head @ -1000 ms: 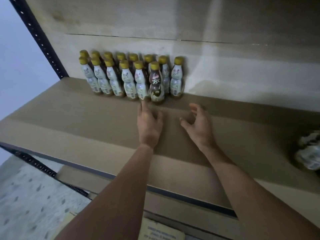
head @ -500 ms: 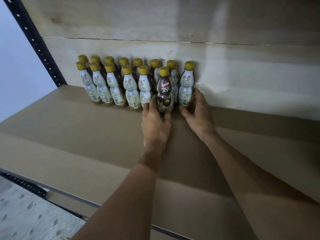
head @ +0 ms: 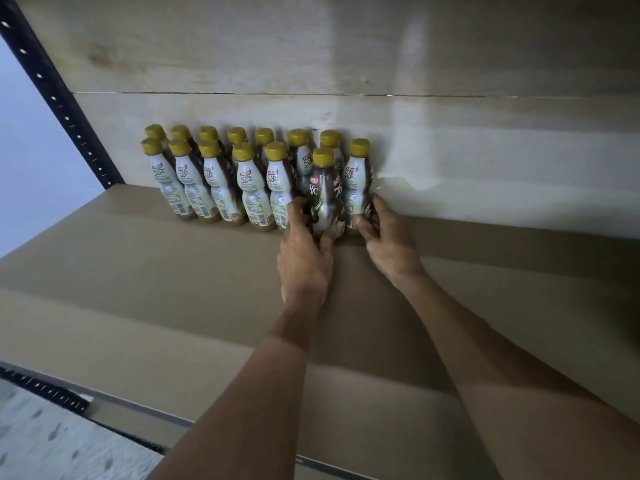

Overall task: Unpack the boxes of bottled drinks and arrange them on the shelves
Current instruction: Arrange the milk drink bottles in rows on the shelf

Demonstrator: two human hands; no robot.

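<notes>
Deeper in than before: left hand (head: 303, 265), fingers round dark bottle (head: 323, 188) — right hand (head: 388, 244), fingers round end bottle (head: 356, 174).

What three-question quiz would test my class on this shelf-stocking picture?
1. True or false: the bottles have red caps.
2. The right hand grips: A) the leftmost bottle, B) the rightmost bottle, C) nothing.
3. Short answer: which hand grips the brown-fronted bottle?

Key
1. False, they are yellow.
2. B.
3. The left hand.
</notes>
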